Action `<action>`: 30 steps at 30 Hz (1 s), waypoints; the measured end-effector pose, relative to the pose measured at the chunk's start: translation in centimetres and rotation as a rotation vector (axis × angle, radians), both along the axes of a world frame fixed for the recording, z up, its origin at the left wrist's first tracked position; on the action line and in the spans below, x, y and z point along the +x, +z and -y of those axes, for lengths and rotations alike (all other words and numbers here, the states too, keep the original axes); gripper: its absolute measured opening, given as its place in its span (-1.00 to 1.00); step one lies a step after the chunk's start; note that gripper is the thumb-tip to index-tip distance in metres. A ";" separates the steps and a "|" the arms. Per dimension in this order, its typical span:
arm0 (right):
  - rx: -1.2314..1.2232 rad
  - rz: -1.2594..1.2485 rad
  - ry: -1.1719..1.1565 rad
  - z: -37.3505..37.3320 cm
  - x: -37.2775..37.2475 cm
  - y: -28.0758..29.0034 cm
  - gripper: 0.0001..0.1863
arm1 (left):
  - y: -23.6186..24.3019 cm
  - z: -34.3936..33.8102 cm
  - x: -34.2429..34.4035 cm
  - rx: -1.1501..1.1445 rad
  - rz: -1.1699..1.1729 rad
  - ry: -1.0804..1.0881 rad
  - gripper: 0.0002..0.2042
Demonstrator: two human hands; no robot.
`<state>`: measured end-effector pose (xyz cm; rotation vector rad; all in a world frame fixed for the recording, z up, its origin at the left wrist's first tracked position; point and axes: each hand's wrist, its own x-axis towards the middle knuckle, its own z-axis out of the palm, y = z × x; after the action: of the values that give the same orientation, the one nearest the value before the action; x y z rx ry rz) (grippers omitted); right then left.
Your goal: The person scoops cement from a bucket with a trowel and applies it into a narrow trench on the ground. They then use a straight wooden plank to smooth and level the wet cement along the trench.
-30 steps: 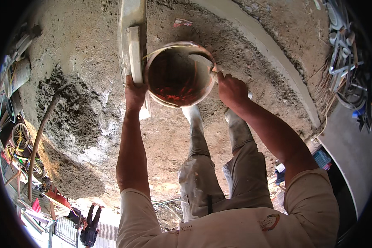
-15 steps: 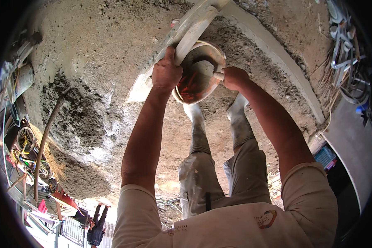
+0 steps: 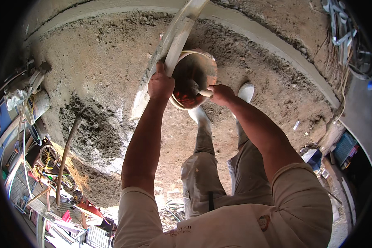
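My left hand (image 3: pixel 160 86) is closed around the raised strip of a long, mortar-smeared wooden board (image 3: pixel 180 36), which slants from the top of the view down past my wrist. Just right of the board is a round bucket (image 3: pixel 215 71) with a pale rim and a reddish, stained inside. My right hand (image 3: pixel 222 95) grips the light-coloured handle of a trowel (image 3: pixel 206 93) over the bucket's near right side. The trowel's blade reaches down into the bucket, where shadow makes its outline and the contents hard to tell.
My pale boots (image 3: pixel 246 91) stand on rough ground behind the bucket. A low curved concrete strip (image 3: pixel 277 43) crosses the far side. A dark wet mortar patch (image 3: pixel 91 128) and a bent pole (image 3: pixel 68 155) are at left, beyond them a bicycle (image 3: pixel 48 156). Metal pieces (image 3: pixel 341 31) lie far right.
The trowel has moved toward me and deeper into the bucket, with my right hand following. My right boot has shifted outward. The whole view has swung, bringing more of the concrete strip into sight.
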<state>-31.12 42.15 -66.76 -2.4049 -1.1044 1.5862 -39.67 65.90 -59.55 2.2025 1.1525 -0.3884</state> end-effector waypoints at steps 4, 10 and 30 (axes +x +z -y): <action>0.153 -0.210 -0.138 3.9 0.0 0.5 -0.40 | 4.1 -0.4 -0.6 0.025 -0.053 0.013 -0.50; 0.306 -0.313 -0.239 11.2 -1.0 9.6 -0.38 | 13.7 -1.7 -3.3 0.134 0.034 -0.012 -0.55; 0.643 -0.558 -1.571 38.2 -5.1 19.6 -0.73 | 21.8 17.5 10.8 0.116 0.171 -0.441 -0.37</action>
<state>-36.19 3.90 -47.12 -1.3506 0.3870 0.8820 -28.82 48.41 -37.77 2.5348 0.6067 -0.3103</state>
